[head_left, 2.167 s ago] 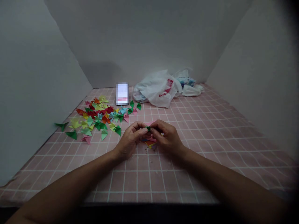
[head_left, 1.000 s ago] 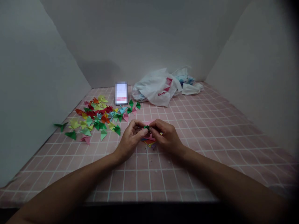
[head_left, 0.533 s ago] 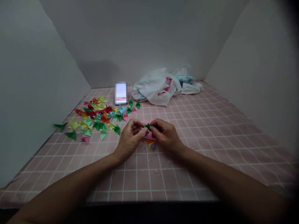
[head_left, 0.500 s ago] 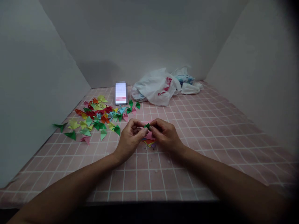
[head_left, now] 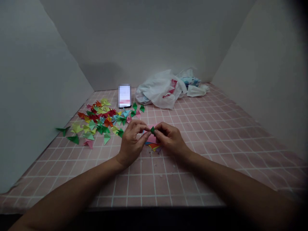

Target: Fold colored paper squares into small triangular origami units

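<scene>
A small folded green paper (head_left: 152, 130) is held up between my two hands, above the stack of coloured paper. My right hand (head_left: 171, 138) pinches its right side between thumb and forefinger. From the other side, my left hand (head_left: 132, 142) has the tips of its thumb and forefinger on the paper's left edge, its other fingers loosely curled. Beneath lies a stack of paper sheets (head_left: 152, 138), pink on top, with blue, orange, yellow and purple corners showing; my fingers hide part of it.
Many small folded paper pieces (head_left: 102, 129) in several colours lie spread to the left. Behind them a phone (head_left: 124, 96) stands upright with its screen lit and blurred. White plastic bags (head_left: 160, 89) rest by the back wall. A pink checked cloth (head_left: 216, 134) covers the table, with walls on three sides.
The green paper has turned more upright in my fingers. My left hand's fingers have straightened and moved a little left, baring more of the stack beneath.
</scene>
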The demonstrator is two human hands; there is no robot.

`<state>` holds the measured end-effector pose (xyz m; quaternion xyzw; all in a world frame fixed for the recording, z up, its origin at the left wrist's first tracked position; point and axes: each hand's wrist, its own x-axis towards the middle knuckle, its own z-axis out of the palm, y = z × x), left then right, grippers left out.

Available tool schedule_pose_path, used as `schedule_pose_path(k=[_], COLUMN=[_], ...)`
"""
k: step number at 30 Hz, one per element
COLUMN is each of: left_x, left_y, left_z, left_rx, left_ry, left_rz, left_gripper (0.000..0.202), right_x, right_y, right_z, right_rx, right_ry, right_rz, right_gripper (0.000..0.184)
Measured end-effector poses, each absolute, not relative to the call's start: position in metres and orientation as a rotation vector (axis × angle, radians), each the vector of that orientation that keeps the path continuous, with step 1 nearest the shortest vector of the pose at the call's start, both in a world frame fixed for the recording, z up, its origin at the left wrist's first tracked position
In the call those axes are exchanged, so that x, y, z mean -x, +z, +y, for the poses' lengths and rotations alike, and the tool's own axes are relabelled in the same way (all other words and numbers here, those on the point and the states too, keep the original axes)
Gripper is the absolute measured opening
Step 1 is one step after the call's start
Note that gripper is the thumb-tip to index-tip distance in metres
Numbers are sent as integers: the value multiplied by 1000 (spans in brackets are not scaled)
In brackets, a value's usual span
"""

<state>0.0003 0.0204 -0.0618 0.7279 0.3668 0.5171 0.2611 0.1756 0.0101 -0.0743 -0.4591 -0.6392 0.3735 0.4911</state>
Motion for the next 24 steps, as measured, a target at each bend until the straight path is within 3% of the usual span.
schedule_pose_path(k=[7, 15, 24], left_x=[0, 3, 4], left_y=[-63, -67, -68], left_z=[22, 26, 28], left_rx=[-2163, -2464, -2265], left_ry=[1401, 1508, 1466], left_rz=[986, 829, 859], left_gripper=[10, 10, 11], right_x=[-175, -174, -176], right_y=[-73, -73, -72], right_z=[11, 12, 10], right_rx=[1107, 1056, 925], right_ry=[989, 1351, 1472], right_rz=[-1506, -1193, -1219], right_gripper=[18, 23, 26])
